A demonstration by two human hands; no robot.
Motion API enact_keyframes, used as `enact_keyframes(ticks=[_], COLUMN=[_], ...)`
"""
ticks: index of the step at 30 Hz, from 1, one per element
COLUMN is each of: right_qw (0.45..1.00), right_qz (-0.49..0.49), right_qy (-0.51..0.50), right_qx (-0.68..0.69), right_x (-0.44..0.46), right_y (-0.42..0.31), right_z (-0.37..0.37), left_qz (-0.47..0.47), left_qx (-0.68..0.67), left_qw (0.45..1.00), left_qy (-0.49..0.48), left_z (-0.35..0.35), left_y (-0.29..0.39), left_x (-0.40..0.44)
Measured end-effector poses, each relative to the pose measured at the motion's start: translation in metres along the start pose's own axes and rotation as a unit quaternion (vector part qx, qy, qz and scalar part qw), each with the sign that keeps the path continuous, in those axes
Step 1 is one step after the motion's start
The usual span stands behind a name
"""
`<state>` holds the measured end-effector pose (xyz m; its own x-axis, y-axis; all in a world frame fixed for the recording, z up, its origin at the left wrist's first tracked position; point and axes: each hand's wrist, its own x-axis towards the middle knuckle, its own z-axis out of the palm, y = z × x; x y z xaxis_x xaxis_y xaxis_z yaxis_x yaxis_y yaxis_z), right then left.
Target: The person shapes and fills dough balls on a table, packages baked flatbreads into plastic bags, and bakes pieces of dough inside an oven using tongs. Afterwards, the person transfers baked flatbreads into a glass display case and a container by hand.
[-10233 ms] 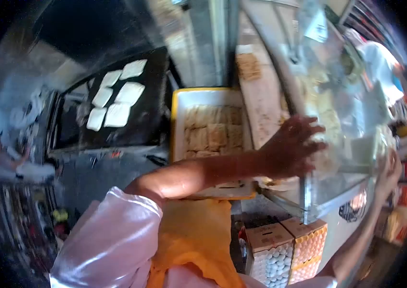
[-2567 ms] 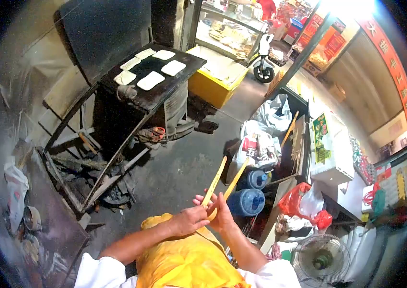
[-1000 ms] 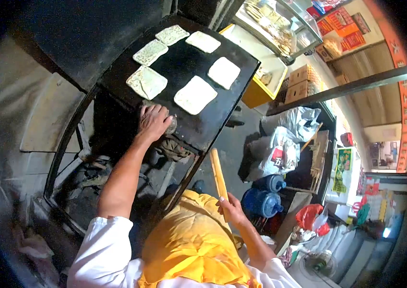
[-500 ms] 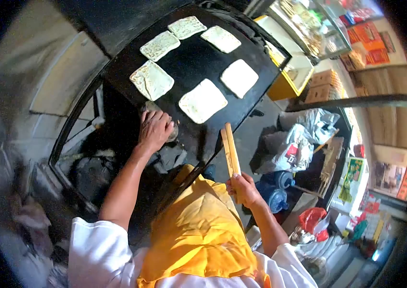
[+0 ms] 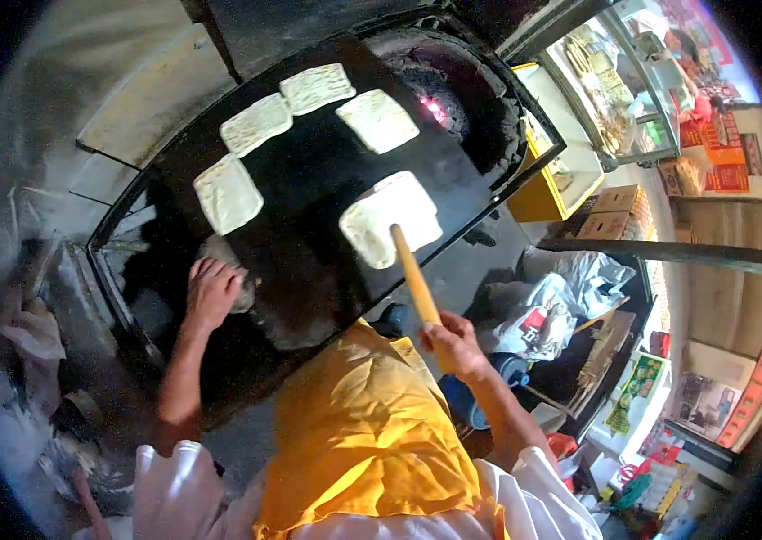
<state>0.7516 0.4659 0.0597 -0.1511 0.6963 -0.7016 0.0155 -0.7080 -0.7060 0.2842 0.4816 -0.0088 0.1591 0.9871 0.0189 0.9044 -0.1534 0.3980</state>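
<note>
My left hand [image 5: 212,292] curls over a grey, rounded lump [image 5: 242,292] at the left edge of a black griddle [image 5: 304,211]; its fingertips are partly hidden. A long wooden stick [image 5: 414,279] is gripped in my right hand [image 5: 456,344]. The stick's far tip touches or lies just over two overlapping flatbreads [image 5: 385,211] on the griddle's right side. Along the far and left sides lie more pale, squarish flatbreads: one at left [image 5: 228,193], two at the back left [image 5: 257,124] [image 5: 317,86], and one at the back right [image 5: 377,121].
Beyond the griddle's far right corner, embers glow in a round fire pit [image 5: 435,110]. A yellow box [image 5: 561,180] and a glass display case [image 5: 610,81] stand to the right. Plastic bags [image 5: 543,310] and blue water jugs [image 5: 471,391] are at my right side.
The griddle has shifted left and toward me, uncovering the fire pit. My left hand moved with the lump. Two right-side flatbreads, formerly apart, now overlap, and the stick has swung over them.
</note>
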Motion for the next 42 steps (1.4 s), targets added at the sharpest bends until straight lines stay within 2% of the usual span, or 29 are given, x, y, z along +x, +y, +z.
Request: enact_keyframes(ticks=[4, 5, 6, 8, 10, 11, 12, 14, 16, 17, 18, 20, 21, 22, 23, 25, 26, 28, 29, 30, 32, 33, 35, 36, 38, 39, 40, 41, 42], right_qw=[0.998, 0.997, 0.997, 0.996, 0.996, 0.995, 0.995, 0.997, 0.993, 0.973, 0.961, 0.966, 0.968, 0.970, 0.964, 0.956, 0.953, 0.952, 0.947, 0.947, 0.942, 0.943, 0.946, 0.947, 0.907, 0.906, 0.902, 0.902, 0.902], right_qz=[-0.014, -0.007, -0.001, 0.028, 0.046, 0.056, 0.057, 0.058, 0.110, -0.089, -0.104, -0.026, 0.035, 0.187, 0.202, 0.205, 0.195, 0.271, 0.265, 0.266, 0.278, 0.294, 0.305, 0.310, 0.291, 0.250, 0.206, 0.163, 0.105], right_qy=[0.055, 0.067, 0.079, 0.074, 0.052, 0.051, 0.040, -0.027, -0.011, -0.130, -0.167, -0.197, -0.209, -0.154, -0.170, -0.210, -0.234, -0.137, -0.179, -0.176, -0.180, -0.150, -0.105, -0.079, -0.271, -0.290, -0.307, -0.299, -0.339], right_qx=[-0.017, -0.022, -0.028, -0.047, -0.048, -0.068, -0.078, -0.050, -0.033, -0.168, -0.193, -0.163, -0.135, 0.014, -0.010, -0.017, 0.000, 0.048, 0.036, 0.034, 0.053, 0.039, 0.012, 0.012, -0.140, -0.183, -0.224, -0.264, -0.244], right_x=[-0.007, -0.003, 0.004, 0.021, 0.047, 0.059, 0.074, 0.109, 0.135, 0.156, 0.175, 0.210, 0.226, 0.217, 0.226, 0.233, 0.232, 0.237, 0.251, 0.255, 0.249, 0.234, 0.191, 0.163, 0.141, 0.126, 0.112, 0.100, 0.104], right_y=[-0.051, -0.060, -0.069, -0.092, -0.107, -0.117, -0.124, -0.137, -0.154, -0.147, -0.144, -0.139, -0.138, -0.164, -0.172, -0.183, -0.188, -0.197, -0.189, -0.188, -0.193, -0.203, -0.216, -0.224, -0.231, -0.226, -0.221, -0.211, -0.184], right_z=[-0.064, -0.080, -0.096, -0.120, -0.146, -0.152, -0.161, -0.180, -0.186, -0.203, -0.217, -0.229, -0.234, -0.211, -0.206, -0.195, -0.187, -0.172, -0.179, -0.183, -0.176, -0.171, -0.173, -0.169, -0.186, -0.178, -0.170, -0.162, -0.168], left_qz=[-0.046, -0.104, -0.105, -0.276, -0.264, -0.332, -0.336, -0.426, -0.492, -0.390, -0.257, -0.528, -0.497, -0.457, -0.464, -0.509, -0.513, -0.528, -0.497, -0.498, -0.538, -0.538, -0.583, -0.584, -0.530, -0.492, -0.459, -0.425, -0.433], left_qx=[0.063, 0.004, -0.011, -0.047, 0.046, 0.034, 0.046, -0.108, -0.129, -0.366, -0.574, -0.335, -0.433, -0.523, -0.518, -0.416, -0.417, -0.616, -0.668, -0.671, -0.580, -0.581, -0.598, -0.596, -0.643, -0.478, -0.354, -0.209, -0.206], left_qw=[0.996, 0.994, 0.994, 0.960, 0.956, 0.930, 0.905, 0.843, 0.807, 0.749, 0.632, 0.673, 0.626, 0.571, 0.566, 0.725, 0.722, 0.542, 0.507, 0.504, 0.604, 0.604, 0.539, 0.540, 0.512, 0.709, 0.805, 0.875, 0.868], left_qy=[0.052, 0.035, 0.038, 0.015, 0.121, 0.154, 0.258, 0.311, 0.299, 0.391, 0.453, 0.395, 0.418, 0.438, 0.442, 0.206, 0.205, 0.218, 0.222, 0.220, 0.095, 0.092, 0.109, 0.111, 0.208, 0.160, 0.126, 0.103, 0.128], left_z=[-0.005, 0.003, -0.005, -0.002, 0.004, 0.014, 0.036, 0.069, 0.132, 0.177, 0.200, 0.217, 0.248, 0.278, 0.267, 0.249, 0.253, 0.265, 0.271, 0.278, 0.293, 0.293, 0.282, 0.282, 0.274, 0.264, 0.246, 0.226, 0.189], left_y=[-0.016, -0.028, -0.025, -0.025, -0.009, -0.001, 0.002, 0.020, 0.043, 0.060, 0.079, 0.168, 0.186, 0.198, 0.224, 0.280, 0.291, 0.304, 0.305, 0.301, 0.289, 0.286, 0.278, 0.275, 0.270, 0.258, 0.249, 0.240, 0.243], left_x=[-0.045, -0.060, -0.069, -0.091, -0.105, -0.119, -0.133, -0.169, -0.234, -0.264, -0.279, -0.258, -0.284, -0.309, -0.298, -0.272, -0.270, -0.268, -0.270, -0.270, -0.276, -0.276, -0.248, -0.238, -0.230, -0.224, -0.205, -0.185, -0.144])
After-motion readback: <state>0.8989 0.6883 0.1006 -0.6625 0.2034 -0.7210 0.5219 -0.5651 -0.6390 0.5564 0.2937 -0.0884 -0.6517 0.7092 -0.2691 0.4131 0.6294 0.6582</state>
